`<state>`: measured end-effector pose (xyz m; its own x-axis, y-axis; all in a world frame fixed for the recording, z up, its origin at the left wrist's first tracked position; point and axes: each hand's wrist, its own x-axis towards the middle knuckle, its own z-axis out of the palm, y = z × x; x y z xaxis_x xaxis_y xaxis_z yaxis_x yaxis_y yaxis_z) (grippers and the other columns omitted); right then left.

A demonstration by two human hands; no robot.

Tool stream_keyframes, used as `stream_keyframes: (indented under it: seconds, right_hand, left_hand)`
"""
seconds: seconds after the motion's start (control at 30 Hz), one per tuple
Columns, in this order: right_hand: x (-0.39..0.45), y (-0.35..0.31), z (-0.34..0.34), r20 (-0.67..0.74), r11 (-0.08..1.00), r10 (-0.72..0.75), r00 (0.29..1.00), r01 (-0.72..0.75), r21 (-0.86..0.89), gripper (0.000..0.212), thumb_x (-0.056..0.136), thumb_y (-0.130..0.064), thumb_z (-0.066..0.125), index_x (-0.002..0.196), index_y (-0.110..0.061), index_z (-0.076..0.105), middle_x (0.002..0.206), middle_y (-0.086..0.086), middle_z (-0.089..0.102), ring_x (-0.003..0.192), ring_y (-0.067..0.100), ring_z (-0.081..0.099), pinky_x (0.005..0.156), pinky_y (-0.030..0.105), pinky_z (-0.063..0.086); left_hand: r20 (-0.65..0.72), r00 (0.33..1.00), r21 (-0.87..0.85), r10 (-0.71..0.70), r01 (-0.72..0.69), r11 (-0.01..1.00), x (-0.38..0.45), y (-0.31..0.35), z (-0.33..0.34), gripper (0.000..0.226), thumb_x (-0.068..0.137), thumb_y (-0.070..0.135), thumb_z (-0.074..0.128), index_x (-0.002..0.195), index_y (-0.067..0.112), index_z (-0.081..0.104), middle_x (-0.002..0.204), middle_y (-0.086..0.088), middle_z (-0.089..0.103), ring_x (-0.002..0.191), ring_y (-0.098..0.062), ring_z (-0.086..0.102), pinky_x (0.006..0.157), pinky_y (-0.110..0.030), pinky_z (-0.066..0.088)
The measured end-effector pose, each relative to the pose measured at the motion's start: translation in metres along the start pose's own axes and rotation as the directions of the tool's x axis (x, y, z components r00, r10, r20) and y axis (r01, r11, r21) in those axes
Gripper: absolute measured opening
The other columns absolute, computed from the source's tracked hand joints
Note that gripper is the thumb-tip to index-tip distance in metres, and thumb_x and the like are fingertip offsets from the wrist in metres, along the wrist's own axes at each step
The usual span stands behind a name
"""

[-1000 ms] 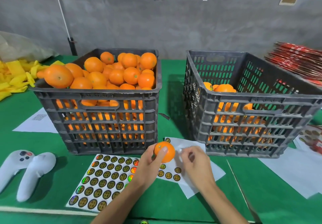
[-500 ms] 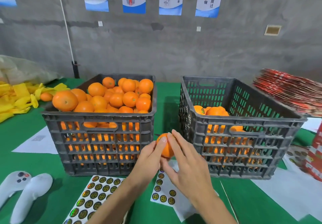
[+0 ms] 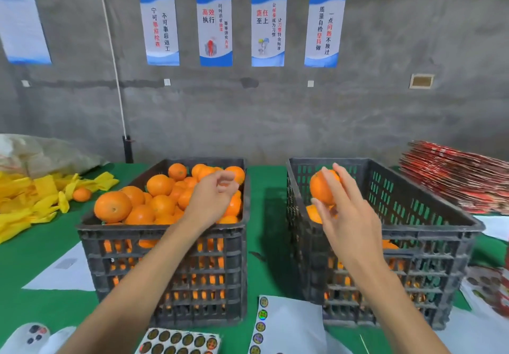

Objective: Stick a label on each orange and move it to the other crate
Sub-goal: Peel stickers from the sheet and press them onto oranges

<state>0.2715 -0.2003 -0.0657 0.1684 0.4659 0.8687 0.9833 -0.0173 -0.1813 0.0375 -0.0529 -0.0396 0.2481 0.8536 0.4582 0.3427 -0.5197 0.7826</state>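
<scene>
The right hand (image 3: 347, 216) holds an orange (image 3: 322, 189) in its fingertips over the near-left corner of the right crate (image 3: 429, 232), above the few oranges already lying inside; whether a label is on it cannot be told. This looks like the drop-off step. The left hand (image 3: 212, 199) hovers over the full left crate (image 3: 165, 265), fingers loosely curled and holding nothing. Next, likely: lower and let go of the fruit, grasp a fresh orange, then go to the sticker sheet (image 3: 179, 342) on the tabletop (image 3: 264, 216).
</scene>
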Motion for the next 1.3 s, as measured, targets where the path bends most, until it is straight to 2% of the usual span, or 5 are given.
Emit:
stream_keyframes:
  seconds: [0.2,0.47,0.73,0.87,1.3]
  right_hand:
    - [-0.007,0.019,0.009,0.115,0.993,0.120,0.986,-0.117,-0.034,0.037,0.096,-0.008,0.059,0.131,-0.018,0.064,0.162,-0.008,0.036,0.076,0.036,0.068,0.056,0.039,0.053]
    - [-0.022,0.018,0.023,0.018,0.992,0.114,0.993,-0.115,0.058,0.023,0.095,-0.014,0.064,0.116,-0.018,0.074,0.146,-0.010,0.057,0.061,0.018,0.063,0.050,0.024,0.042]
    - [-0.030,-0.005,0.023,-0.004,0.906,-0.071,0.997,0.066,0.418,0.031,0.099,-0.005,0.060,0.129,-0.009,0.067,0.142,-0.002,0.060,0.124,0.012,0.061,0.101,0.041,0.053]
    - [-0.042,-0.038,0.020,0.020,0.765,-0.164,0.986,0.115,0.633,0.050,0.101,-0.026,0.066,0.147,-0.016,0.051,0.147,-0.008,0.052,0.115,0.010,0.066,0.095,0.035,0.056]
    - [-0.173,-0.007,0.049,0.489,0.811,-0.019,0.872,-0.272,0.517,0.056,0.093,-0.059,0.064,0.145,-0.040,0.051,0.135,-0.028,0.058,0.097,0.001,0.065,0.085,0.024,0.055]
  left_hand:
    - [0.361,0.913,0.514,-0.189,-0.026,0.857,0.056,-0.052,0.012,0.069,0.085,0.014,0.082,0.147,0.020,0.052,0.144,-0.013,0.059,0.128,-0.028,0.058,0.105,-0.042,0.049]
    - [0.366,0.897,0.677,-0.249,-0.073,0.732,0.076,-0.056,0.020,0.078,0.084,0.039,0.084,0.151,0.019,0.049,0.147,-0.010,0.058,0.130,-0.030,0.057,0.106,-0.039,0.049]
    - [0.007,0.997,0.079,0.076,-0.076,0.994,0.007,0.005,-0.009,0.062,0.090,0.045,0.075,0.141,0.013,0.062,0.123,0.001,0.071,0.110,-0.014,0.066,0.092,-0.024,0.049]
    - [0.041,0.993,-0.392,0.106,-0.082,0.916,-0.055,0.027,-0.002,0.054,0.084,0.036,0.071,0.130,0.008,0.069,0.113,0.005,0.078,0.107,-0.008,0.073,0.086,-0.017,0.056]
    - [0.417,0.903,-0.349,-0.102,0.263,0.899,-0.165,-0.078,0.080,0.038,0.083,0.042,0.084,0.119,0.038,0.073,0.112,-0.001,0.078,0.107,-0.024,0.074,0.096,-0.041,0.059]
